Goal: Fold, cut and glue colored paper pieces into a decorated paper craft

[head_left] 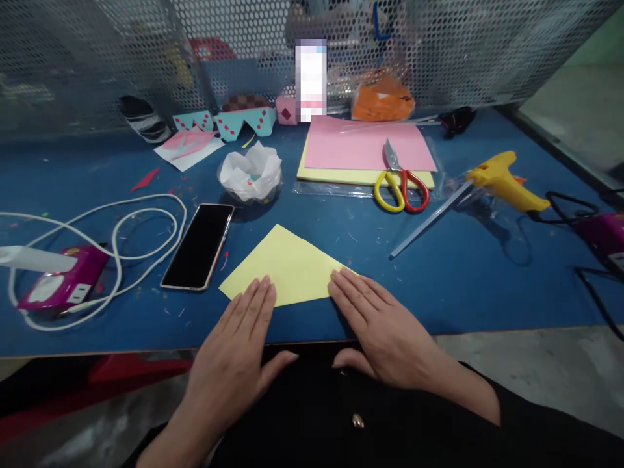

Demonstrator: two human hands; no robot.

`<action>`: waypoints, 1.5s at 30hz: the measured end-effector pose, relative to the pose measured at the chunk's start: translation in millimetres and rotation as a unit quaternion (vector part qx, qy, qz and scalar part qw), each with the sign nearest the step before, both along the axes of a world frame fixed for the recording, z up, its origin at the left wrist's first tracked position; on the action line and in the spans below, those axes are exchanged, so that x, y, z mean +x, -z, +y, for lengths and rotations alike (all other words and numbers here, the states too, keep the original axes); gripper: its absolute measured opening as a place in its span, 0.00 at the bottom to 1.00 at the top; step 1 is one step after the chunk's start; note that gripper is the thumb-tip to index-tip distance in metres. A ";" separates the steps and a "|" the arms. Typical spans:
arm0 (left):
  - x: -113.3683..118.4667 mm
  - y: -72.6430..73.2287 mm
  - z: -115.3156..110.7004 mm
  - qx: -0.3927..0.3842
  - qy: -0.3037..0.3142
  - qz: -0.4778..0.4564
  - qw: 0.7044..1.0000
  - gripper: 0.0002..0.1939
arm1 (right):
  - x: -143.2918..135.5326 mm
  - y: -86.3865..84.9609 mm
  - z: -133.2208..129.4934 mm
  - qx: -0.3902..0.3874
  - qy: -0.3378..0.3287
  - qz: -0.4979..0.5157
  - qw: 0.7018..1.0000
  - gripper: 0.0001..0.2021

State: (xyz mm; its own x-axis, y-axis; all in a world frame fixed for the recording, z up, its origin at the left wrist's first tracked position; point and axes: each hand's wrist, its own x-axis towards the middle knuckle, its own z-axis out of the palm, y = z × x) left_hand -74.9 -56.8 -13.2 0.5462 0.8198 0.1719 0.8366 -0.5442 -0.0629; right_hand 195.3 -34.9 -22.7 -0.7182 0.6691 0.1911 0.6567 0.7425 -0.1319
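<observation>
A folded sheet of yellow paper (292, 263) lies on the blue table near its front edge. My left hand (234, 357) rests flat with its fingertips on the paper's lower left part, the thumb held apart. On the paper's right end lie the fingers of my right hand (385, 331), stretched out and flat, its thumb also apart. Neither hand grips anything. The right tip of the paper is partly hidden under the right fingers.
A phone (199, 247) lies left of the paper, beside a white cable and purple power strip (65, 276). Behind are a paper-lined bowl (251, 172), scissors (400, 182) on pink and yellow sheets (365, 146), and, at right, a yellow glue gun (504, 182) with a glue stick.
</observation>
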 end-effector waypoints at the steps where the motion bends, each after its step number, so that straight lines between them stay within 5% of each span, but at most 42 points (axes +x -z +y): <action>1: -6.2 -0.1 -2.8 0.002 -0.007 0.006 1.000 0.46 | 6.5 0.3 -2.0 0.008 0.014 -0.007 1.000 0.42; 7: -16.9 -3.2 -8.3 0.035 -0.013 0.018 0.999 0.44 | 25.2 -1.6 -12.2 0.058 0.073 -0.036 0.995 0.40; 10: -0.8 -5.9 -0.7 0.065 -0.003 0.008 0.998 0.45 | 19.1 -3.2 -12.9 0.066 0.085 -0.037 0.994 0.40; 16: 31.9 -4.1 15.4 0.001 0.088 0.006 0.996 0.44 | 13.2 -5.9 -11.8 0.073 0.102 -0.028 0.992 0.40; 24: 25.7 4.6 14.3 -0.014 0.100 -0.048 0.994 0.41 | -48.4 -24.1 17.5 -0.121 -0.007 0.084 0.989 0.50; 29: 9.9 9.9 5.8 0.041 0.053 -0.055 0.996 0.38 | -74.3 -17.1 40.3 -0.167 -0.011 0.104 0.980 0.51; 36: -4.2 9.4 -4.5 0.082 0.007 -0.003 0.997 0.40 | -65.7 -10.0 46.1 -0.110 0.138 0.066 0.982 0.60; 45: 10.2 13.0 -2.5 0.075 0.051 -0.030 0.995 0.39 | -56.8 -8.7 3.1 -0.078 -0.075 0.061 0.992 0.50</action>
State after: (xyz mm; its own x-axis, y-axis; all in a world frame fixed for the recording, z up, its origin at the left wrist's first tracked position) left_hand -64.8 -59.3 -26.2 0.6103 0.7239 0.3219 0.7824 -0.6144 -0.1017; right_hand 138.5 -31.7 -14.0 -0.7894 0.5851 0.1854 0.5131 0.7949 -0.3239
